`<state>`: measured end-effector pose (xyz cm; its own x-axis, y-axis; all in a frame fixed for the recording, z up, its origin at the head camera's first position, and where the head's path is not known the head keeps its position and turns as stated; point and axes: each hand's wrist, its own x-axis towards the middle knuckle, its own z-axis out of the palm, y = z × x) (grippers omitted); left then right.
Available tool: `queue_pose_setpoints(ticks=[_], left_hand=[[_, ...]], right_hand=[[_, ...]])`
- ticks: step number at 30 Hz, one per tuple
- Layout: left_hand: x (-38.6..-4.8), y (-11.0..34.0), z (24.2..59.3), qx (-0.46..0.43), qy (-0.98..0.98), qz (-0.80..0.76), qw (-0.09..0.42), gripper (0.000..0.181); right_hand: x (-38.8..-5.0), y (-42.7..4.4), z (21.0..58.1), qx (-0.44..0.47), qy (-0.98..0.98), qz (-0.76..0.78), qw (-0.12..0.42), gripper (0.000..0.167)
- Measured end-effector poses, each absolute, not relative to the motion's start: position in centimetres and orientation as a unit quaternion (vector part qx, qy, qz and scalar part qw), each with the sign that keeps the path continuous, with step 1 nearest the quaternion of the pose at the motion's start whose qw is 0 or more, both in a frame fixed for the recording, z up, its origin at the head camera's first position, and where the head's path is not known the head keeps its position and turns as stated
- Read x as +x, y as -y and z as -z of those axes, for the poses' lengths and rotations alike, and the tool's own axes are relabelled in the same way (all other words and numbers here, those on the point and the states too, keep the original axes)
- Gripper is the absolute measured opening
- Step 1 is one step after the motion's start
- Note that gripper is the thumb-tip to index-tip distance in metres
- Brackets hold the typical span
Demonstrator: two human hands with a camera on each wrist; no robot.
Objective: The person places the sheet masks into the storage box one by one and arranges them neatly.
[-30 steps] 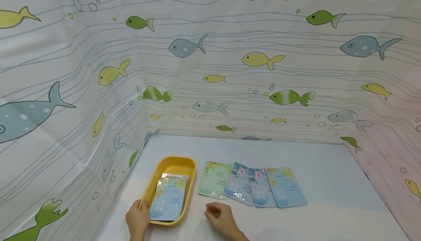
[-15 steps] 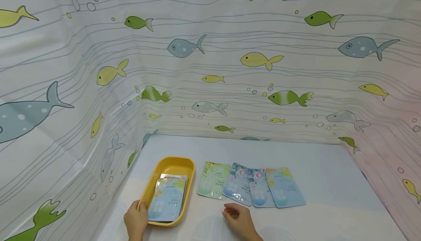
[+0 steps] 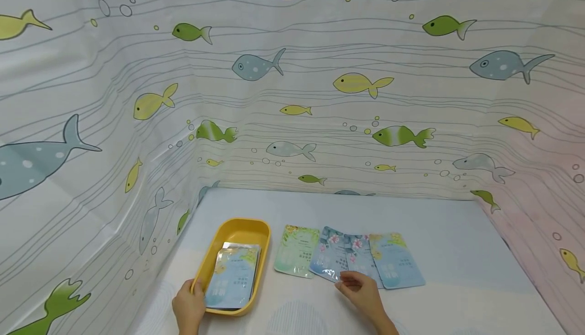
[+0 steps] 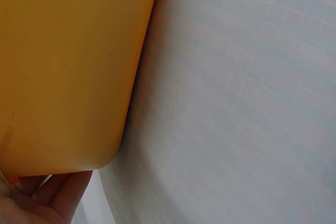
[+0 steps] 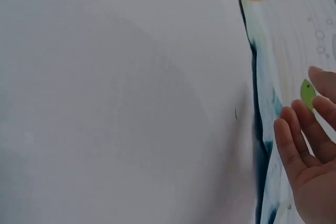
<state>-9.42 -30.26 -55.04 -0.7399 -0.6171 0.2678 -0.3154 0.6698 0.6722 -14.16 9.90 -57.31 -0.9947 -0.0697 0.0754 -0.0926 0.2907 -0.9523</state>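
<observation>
My left hand (image 3: 189,305) grips the near left rim of a yellow plastic tray (image 3: 266,247), thumb over the edge; in the left wrist view its fingers (image 4: 71,192) lie under the tray's wall (image 4: 68,77). A stack of flat printed sachets, a light blue one (image 3: 232,278) on top, lies in the tray. To its right rests a row: a green sachet (image 3: 297,251), a floral blue one (image 3: 328,256), another floral one (image 3: 361,254) and a blue-yellow one (image 3: 396,261). My right hand (image 3: 364,297), fingers loosely bent and holding nothing, is at the near edges of the two floral sachets, partly covering them.
A pale table (image 3: 461,254) carries everything. Fish-printed sheeting (image 3: 320,137) stands along its back and both sides. The tray stands near the left sheet.
My right hand has moved right from beside the tray to the near edges of the floral sachets. The left hand keeps its hold on the tray; the sachets have not moved.
</observation>
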Motion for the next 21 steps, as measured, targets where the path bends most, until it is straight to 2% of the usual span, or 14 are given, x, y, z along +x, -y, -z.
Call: queue_pose_setpoints(ticks=[12, 21], left_hand=[[-9.4, 30.3, 55.1, 0.262, 0.882, 0.305, 0.247, 0.022], [-9.4, 30.3, 55.1, 0.264, 0.883, 0.305, 0.241, 0.022]], right_hand=[[-15.7, -14.3, 57.1, -0.02, 0.818, -0.573, 0.04, 0.029], [-17.2, -17.7, 57.2, -0.006, 0.835, -0.544, 0.086, 0.031]])
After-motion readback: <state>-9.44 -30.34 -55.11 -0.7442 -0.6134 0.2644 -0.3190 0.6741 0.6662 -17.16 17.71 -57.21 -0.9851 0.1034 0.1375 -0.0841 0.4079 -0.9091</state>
